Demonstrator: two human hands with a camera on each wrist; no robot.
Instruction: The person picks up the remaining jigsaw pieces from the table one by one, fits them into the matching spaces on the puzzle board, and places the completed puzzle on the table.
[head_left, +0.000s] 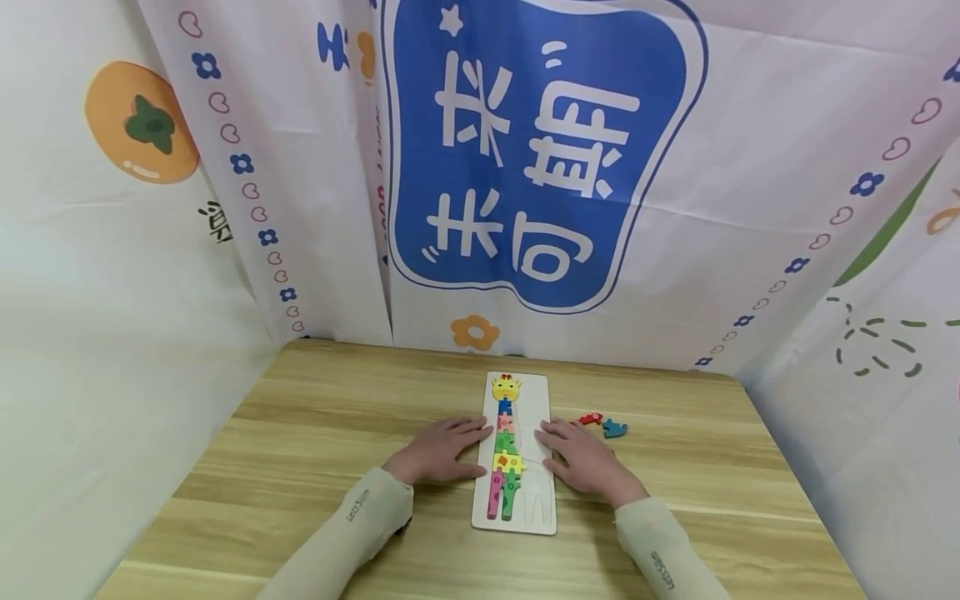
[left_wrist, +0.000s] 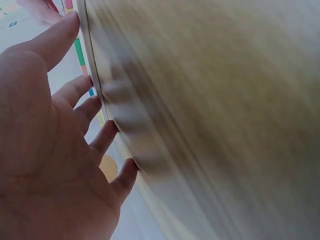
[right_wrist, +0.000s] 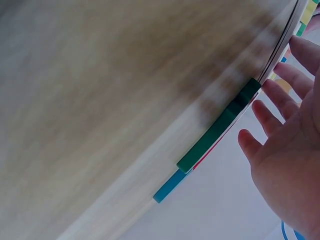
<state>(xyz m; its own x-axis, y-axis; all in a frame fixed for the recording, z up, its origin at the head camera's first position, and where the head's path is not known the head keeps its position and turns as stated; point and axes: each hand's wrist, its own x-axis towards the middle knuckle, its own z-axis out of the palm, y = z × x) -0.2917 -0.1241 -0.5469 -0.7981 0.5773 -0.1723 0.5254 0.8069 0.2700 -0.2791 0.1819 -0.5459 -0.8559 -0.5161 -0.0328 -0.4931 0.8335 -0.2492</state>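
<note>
A white giraffe puzzle board lies lengthwise on the table. Along its left half, colored pieces form a giraffe with a yellow head, neck segments and two legs; faint outlines mark the right half. My left hand has its fingers extended, its fingertips at the board's left edge. On the opposite edge rests my right hand, fingers also extended. Beyond it lie a red piece and a blue piece. The right wrist view also shows a green piece by the fingertips, hidden in the head view.
The wood-grain table extends on both sides of the board. Behind it hangs a white printed cloth with a large blue sign, and white cloth also encloses the left and right sides.
</note>
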